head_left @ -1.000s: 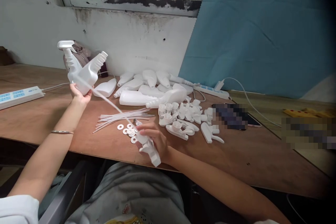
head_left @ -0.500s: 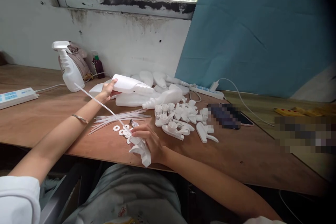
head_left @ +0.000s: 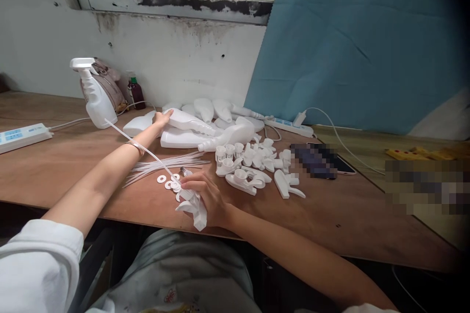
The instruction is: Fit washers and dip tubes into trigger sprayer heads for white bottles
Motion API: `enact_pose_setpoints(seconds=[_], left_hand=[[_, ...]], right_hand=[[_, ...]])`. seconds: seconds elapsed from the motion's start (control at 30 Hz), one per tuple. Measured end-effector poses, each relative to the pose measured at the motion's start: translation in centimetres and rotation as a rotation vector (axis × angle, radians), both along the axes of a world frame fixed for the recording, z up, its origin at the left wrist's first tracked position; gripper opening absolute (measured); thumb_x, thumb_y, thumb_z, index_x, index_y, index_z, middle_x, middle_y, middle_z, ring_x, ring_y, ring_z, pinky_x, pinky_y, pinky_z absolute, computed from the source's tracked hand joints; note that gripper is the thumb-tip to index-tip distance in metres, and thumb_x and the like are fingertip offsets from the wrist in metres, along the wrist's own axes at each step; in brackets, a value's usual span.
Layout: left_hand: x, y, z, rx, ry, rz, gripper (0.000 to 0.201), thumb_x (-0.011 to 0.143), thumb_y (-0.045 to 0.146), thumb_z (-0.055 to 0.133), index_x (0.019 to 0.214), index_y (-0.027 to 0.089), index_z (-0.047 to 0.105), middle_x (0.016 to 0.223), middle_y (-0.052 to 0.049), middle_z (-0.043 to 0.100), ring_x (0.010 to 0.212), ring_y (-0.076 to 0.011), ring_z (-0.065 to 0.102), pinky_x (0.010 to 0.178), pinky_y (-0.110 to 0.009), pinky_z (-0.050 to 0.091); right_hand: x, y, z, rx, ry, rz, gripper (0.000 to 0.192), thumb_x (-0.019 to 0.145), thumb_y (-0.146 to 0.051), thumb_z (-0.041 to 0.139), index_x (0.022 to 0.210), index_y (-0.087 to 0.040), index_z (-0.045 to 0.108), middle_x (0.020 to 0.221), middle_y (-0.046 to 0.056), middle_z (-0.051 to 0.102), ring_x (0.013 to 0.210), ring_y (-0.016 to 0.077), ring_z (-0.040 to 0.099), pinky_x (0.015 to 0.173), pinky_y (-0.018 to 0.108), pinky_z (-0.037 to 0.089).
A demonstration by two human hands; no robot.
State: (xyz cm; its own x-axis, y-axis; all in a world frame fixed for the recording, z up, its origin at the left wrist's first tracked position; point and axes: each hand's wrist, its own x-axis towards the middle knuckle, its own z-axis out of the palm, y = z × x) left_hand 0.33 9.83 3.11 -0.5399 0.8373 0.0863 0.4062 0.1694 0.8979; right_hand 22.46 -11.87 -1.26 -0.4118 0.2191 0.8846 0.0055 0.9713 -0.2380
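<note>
My left hand (head_left: pixel 160 120) reaches far across the wooden table (head_left: pixel 66 156) and grips the base of an empty white bottle (head_left: pixel 191 121) lying on a pile of similar bottles (head_left: pixel 216 117). My right hand (head_left: pixel 205 194) rests near the table's front edge, closed on a white spray trigger head (head_left: pixel 194 211). A long thin dip tube (head_left: pixel 139 144) runs from that head up to the left. White washers (head_left: pixel 167 182) lie just left of this hand.
A finished spray bottle (head_left: pixel 93 95) stands at the back left beside a bag and a small dark bottle (head_left: pixel 136 93). Loose tubes (head_left: pixel 165 162), trigger heads (head_left: pixel 253 168), a phone (head_left: pixel 319 161) and power strips (head_left: pixel 22 134) lie around.
The left hand set the assembled bottle down at the back left, then moved right to the pile and took hold of an empty bottle. The right hand kept its trigger head nearly still.
</note>
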Motion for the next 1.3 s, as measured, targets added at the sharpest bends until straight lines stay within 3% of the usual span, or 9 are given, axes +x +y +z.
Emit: enact_pose_setpoints(seconds=[0.2, 0.37, 0.5, 0.6, 0.7, 0.77, 0.9, 1.13, 1.3], left_hand=[[0.1, -1.4, 1.7, 0.087, 0.135, -0.048, 0.031, 0.085, 0.032, 0.052, 0.110, 0.014, 0.054, 0.112, -0.008, 0.055, 0.100, -0.0223, 0.054, 0.084, -0.041, 0.046], [0.6, -6.8, 2.3, 0.243, 0.228, -0.216, 0.027, 0.069, 0.017, 0.059, 0.096, 0.017, 0.060, 0.115, -0.010, 0.054, 0.112, -0.0273, 0.048, 0.097, -0.040, 0.036], [1.4, -12.3, 2.4, 0.210, 0.185, -0.593, 0.028, 0.058, 0.016, 0.065, 0.087, 0.018, 0.064, 0.098, -0.006, 0.064, 0.096, -0.0246, 0.059, 0.084, -0.037, 0.047], [2.1, -15.2, 2.9, 0.117, 0.022, -1.153, 0.032, 0.060, 0.025, 0.070, 0.091, 0.018, 0.066, 0.099, -0.010, 0.065, 0.097, -0.0261, 0.059, 0.086, -0.039, 0.047], [2.8, -16.7, 3.2, 0.120, -0.011, -1.389, 0.038, 0.061, 0.023, 0.072, 0.098, 0.019, 0.065, 0.105, -0.011, 0.062, 0.103, -0.0273, 0.057, 0.089, -0.040, 0.045], [3.2, -17.2, 3.1, 0.146, 0.010, -1.398, 0.034, 0.063, 0.021, 0.072, 0.097, 0.019, 0.065, 0.105, -0.010, 0.062, 0.103, -0.0256, 0.057, 0.088, -0.038, 0.045], [3.5, -17.5, 2.3, 0.232, -0.078, -1.290, 0.014, 0.072, 0.024, 0.067, 0.082, 0.015, 0.065, 0.096, -0.010, 0.063, 0.085, -0.0186, 0.061, 0.073, -0.031, 0.049], [3.6, -17.2, 1.6, 0.332, -0.194, -1.151, 0.013, 0.071, 0.024, 0.068, 0.070, 0.012, 0.066, 0.076, -0.006, 0.064, 0.072, -0.0140, 0.060, 0.065, -0.025, 0.049], [3.9, -17.3, 1.4, 0.322, -0.277, -1.072, 0.012, 0.071, 0.023, 0.068, 0.072, 0.012, 0.067, 0.070, -0.004, 0.064, 0.065, -0.0120, 0.059, 0.060, -0.023, 0.048]], right_hand=[[0.1, 0.0, 0.0, -0.086, 0.014, 0.014, 0.035, 0.076, -0.026, 0.059, 0.107, -0.023, 0.043, 0.099, 0.009, 0.060, 0.093, 0.0206, 0.059, 0.078, 0.035, 0.048], [0.1, 0.0, 0.4, -0.490, 0.114, 0.002, 0.037, 0.075, -0.020, 0.060, 0.109, -0.023, 0.045, 0.112, 0.008, 0.058, 0.092, 0.0170, 0.059, 0.075, 0.030, 0.049], [-0.2, 0.6, 0.8, -0.800, 0.310, -0.033, 0.027, 0.070, -0.028, 0.068, 0.093, -0.021, 0.055, 0.096, 0.004, 0.060, 0.087, 0.0170, 0.058, 0.078, 0.032, 0.047], [-0.5, 1.0, 1.1, -1.017, 0.374, -0.026, 0.032, 0.067, -0.032, 0.070, 0.093, -0.019, 0.057, 0.075, -0.001, 0.059, 0.067, 0.0137, 0.056, 0.062, 0.028, 0.048], [-0.6, 1.2, 1.2, -1.126, 0.446, 0.010, 0.034, 0.062, -0.031, 0.073, 0.091, -0.017, 0.060, 0.075, -0.001, 0.060, 0.067, 0.0133, 0.056, 0.063, 0.027, 0.047], [-0.5, 1.3, 1.2, -1.174, 0.492, 0.060, 0.033, 0.061, -0.028, 0.074, 0.090, -0.017, 0.062, 0.079, 0.000, 0.062, 0.071, 0.0135, 0.057, 0.067, 0.027, 0.047], [-0.4, 1.4, 1.0, -1.209, 0.469, 0.124, 0.029, 0.062, -0.025, 0.074, 0.088, -0.018, 0.064, 0.077, -0.001, 0.063, 0.071, 0.0131, 0.057, 0.068, 0.026, 0.046], [-0.4, 1.5, 0.8, -1.269, 0.399, 0.261, 0.025, 0.070, -0.028, 0.068, 0.092, -0.018, 0.065, 0.083, 0.003, 0.065, 0.078, 0.0166, 0.059, 0.076, 0.031, 0.046], [-0.5, 1.4, 0.8, -1.336, 0.404, 0.324, 0.026, 0.068, -0.029, 0.070, 0.092, -0.020, 0.065, 0.086, 0.002, 0.066, 0.080, 0.0169, 0.060, 0.080, 0.031, 0.046]])
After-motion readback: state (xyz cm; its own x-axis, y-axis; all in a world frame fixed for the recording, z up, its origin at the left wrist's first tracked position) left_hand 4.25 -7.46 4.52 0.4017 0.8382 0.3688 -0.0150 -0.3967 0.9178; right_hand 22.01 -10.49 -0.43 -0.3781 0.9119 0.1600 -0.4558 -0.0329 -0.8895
